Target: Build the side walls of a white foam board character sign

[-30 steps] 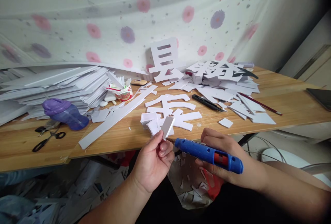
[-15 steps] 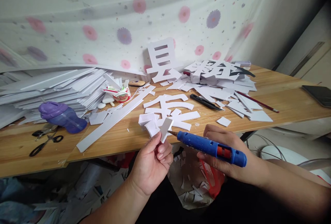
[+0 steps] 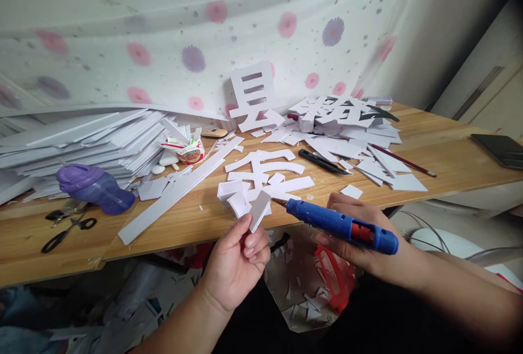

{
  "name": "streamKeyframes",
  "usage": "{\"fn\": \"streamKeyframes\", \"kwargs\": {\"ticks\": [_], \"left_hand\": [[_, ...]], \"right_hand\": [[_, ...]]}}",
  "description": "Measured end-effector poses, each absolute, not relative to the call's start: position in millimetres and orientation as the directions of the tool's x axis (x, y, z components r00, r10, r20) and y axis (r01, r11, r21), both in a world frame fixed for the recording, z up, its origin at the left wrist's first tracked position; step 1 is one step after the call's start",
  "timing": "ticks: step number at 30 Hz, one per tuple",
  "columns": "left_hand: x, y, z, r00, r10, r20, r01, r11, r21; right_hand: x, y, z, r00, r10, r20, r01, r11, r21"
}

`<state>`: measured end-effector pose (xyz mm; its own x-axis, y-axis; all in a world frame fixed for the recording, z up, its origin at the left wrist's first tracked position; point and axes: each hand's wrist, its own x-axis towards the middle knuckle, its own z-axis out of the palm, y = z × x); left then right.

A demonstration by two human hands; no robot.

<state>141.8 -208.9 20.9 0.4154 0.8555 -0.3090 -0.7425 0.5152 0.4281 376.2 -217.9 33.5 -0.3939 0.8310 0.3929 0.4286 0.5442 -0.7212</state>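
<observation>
Between thumb and fingers, my left hand (image 3: 241, 261) pinches a small white foam strip (image 3: 260, 210) just off the table's front edge. My right hand (image 3: 363, 234) is wrapped round a blue glue gun (image 3: 327, 220), whose metal tip points left, close to the strip's upper right edge. Behind the strip, a white cut-out character (image 3: 281, 168) lies flat on the wooden table (image 3: 183, 226), with small folded white pieces (image 3: 232, 190) at its lower left.
Another cut-out character (image 3: 253, 92) leans upright against the curtain. White scraps, a black cutter (image 3: 322, 162) and a pencil (image 3: 402, 160) lie right. Left are stacked sheets (image 3: 81, 141), a purple bottle (image 3: 96, 188), scissors (image 3: 68, 232) and a paper cup (image 3: 192, 152).
The glue gun has moved slightly right, and its tip is a little farther from the strip. The strip remains pinched in my left hand. The view has shifted slightly.
</observation>
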Motion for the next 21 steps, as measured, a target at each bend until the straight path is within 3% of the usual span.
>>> {"fn": "streamKeyframes", "kwargs": {"ticks": [7, 12, 21], "left_hand": [[121, -205, 8, 0.507, 0.844, -0.176, -0.653, 0.509, 0.561], [113, -204, 1, 0.563, 0.824, -0.070, -0.589, 0.459, 0.664], [117, -205, 1, 0.565, 0.820, -0.086, -0.568, 0.463, 0.680]], "right_hand": [[378, -217, 46, -0.543, 0.788, 0.289, 0.260, 0.486, -0.834], [381, -217, 43, -0.573, 0.767, 0.288, 0.225, 0.485, -0.845], [378, -218, 45, -0.596, 0.731, 0.331, 0.207, 0.539, -0.817]]}}
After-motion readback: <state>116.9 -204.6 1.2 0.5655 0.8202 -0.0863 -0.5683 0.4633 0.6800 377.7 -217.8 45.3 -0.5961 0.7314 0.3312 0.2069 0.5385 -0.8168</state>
